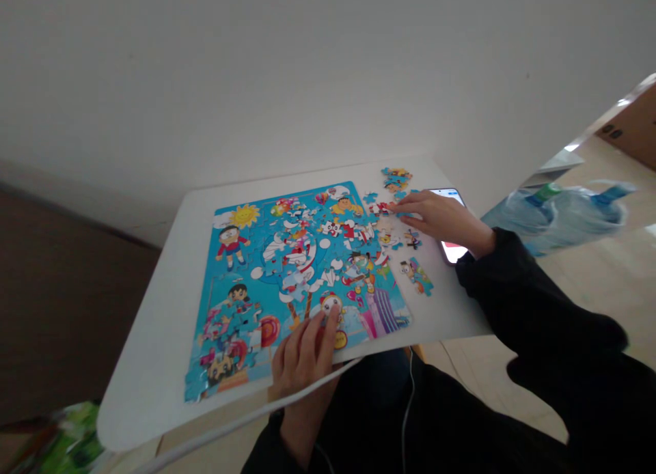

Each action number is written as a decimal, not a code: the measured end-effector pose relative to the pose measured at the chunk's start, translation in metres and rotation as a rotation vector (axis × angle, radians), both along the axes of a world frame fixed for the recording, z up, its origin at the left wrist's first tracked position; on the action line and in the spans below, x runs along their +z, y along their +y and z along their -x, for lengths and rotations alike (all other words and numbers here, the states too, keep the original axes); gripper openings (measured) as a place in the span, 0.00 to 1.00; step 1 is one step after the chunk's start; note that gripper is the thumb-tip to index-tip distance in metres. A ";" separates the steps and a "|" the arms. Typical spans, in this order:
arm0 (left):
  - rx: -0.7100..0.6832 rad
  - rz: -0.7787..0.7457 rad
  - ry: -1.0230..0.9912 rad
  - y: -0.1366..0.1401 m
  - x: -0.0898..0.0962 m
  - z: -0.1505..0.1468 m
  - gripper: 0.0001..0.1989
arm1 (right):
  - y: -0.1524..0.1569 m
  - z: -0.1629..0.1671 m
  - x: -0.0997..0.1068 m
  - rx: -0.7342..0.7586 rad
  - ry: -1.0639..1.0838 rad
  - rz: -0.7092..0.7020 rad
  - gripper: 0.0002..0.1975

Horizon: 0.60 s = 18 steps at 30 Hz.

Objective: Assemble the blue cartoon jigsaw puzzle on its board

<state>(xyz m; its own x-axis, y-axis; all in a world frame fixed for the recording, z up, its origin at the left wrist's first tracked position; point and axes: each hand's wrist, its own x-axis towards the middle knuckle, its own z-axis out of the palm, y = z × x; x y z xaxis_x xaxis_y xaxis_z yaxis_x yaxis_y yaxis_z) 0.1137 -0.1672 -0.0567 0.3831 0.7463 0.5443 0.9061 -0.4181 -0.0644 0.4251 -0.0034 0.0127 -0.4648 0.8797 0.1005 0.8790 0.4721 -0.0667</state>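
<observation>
A blue cartoon jigsaw puzzle [205, 324] lies on the small white table, with pieces fitted in its tray and some sitting loosely in the middle. My left hand [305, 358] rests flat on the puzzle's near edge, its fingers stretched out beside a round white-faced figure. To the right of the tray, my right hand [441, 218] reaches over with thumb and fingertips drawn together at a red-and-white puzzle piece [378, 208]. Around those fingers lie several loose pieces, among them a yellow-and-blue cluster [397, 179] and a multicoloured piece [417, 277] nearer me.
A lit phone [454, 254] lies partly beneath my right wrist. The white table [148, 337] stands against a pale wall. A white cable [246, 416] crosses in front of the table's near edge. Large clear plastic bottles [568, 214] stand on the floor at the right.
</observation>
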 end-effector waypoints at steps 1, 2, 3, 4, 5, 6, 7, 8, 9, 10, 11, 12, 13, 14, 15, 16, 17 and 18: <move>0.000 -0.004 0.005 0.000 0.000 0.000 0.27 | -0.002 0.003 0.001 0.001 -0.001 -0.006 0.19; -0.001 -0.006 0.009 0.000 0.000 0.000 0.27 | -0.003 0.007 0.002 0.004 -0.002 -0.007 0.18; -0.003 -0.006 0.011 0.000 0.000 0.000 0.27 | -0.005 0.011 0.003 0.006 -0.002 -0.004 0.18; -0.005 -0.006 0.009 0.000 0.001 -0.001 0.27 | -0.007 0.014 0.004 0.006 -0.001 0.001 0.18; -0.008 -0.006 0.007 0.000 0.001 -0.001 0.27 | -0.009 0.018 0.004 0.002 0.001 0.006 0.18; -0.009 -0.003 0.007 0.000 0.002 -0.001 0.27 | -0.010 0.020 0.003 -0.003 0.006 0.010 0.17; -0.009 0.001 0.008 0.000 0.002 -0.001 0.26 | -0.010 0.022 0.003 -0.008 0.015 0.016 0.17; -0.006 0.005 0.010 0.000 0.003 -0.001 0.26 | -0.010 0.023 0.002 -0.010 0.028 0.027 0.16; -0.004 0.006 0.012 0.000 0.003 -0.001 0.25 | -0.009 0.023 0.001 -0.012 0.042 0.043 0.16; -0.003 0.002 0.012 0.000 0.003 -0.002 0.24 | -0.008 0.023 0.001 -0.011 0.058 0.065 0.15; -0.004 -0.004 0.012 0.000 0.003 -0.002 0.24 | -0.007 0.022 0.002 -0.010 0.077 0.093 0.15; -0.006 -0.008 0.012 0.000 0.003 -0.002 0.23 | -0.006 0.021 0.003 -0.013 0.099 0.124 0.15; -0.007 -0.010 0.012 0.000 0.003 -0.002 0.23 | -0.005 0.020 0.004 -0.023 0.125 0.154 0.15; -0.007 -0.008 0.013 0.000 0.004 -0.002 0.23 | -0.005 0.019 0.006 -0.037 0.157 0.180 0.16; -0.007 -0.008 0.013 0.000 0.004 -0.002 0.23 | -0.004 0.019 0.007 -0.055 0.191 0.201 0.16; -0.007 -0.008 0.012 0.000 0.004 -0.002 0.22 | -0.004 0.020 0.008 -0.073 0.226 0.214 0.17; -0.009 -0.010 0.010 0.001 0.004 -0.002 0.21 | -0.004 0.021 0.009 -0.090 0.263 0.216 0.16; -0.011 -0.014 0.008 0.001 0.005 -0.003 0.20 | -0.004 0.022 0.009 -0.105 0.296 0.208 0.14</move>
<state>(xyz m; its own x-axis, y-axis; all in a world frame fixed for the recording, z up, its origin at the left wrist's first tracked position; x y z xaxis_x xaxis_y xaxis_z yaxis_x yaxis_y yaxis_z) 0.1162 -0.1665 -0.0520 0.3957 0.7345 0.5512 0.9008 -0.4272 -0.0774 0.4036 -0.0075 0.0215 -0.3483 0.9369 0.0311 0.8504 0.3298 -0.4100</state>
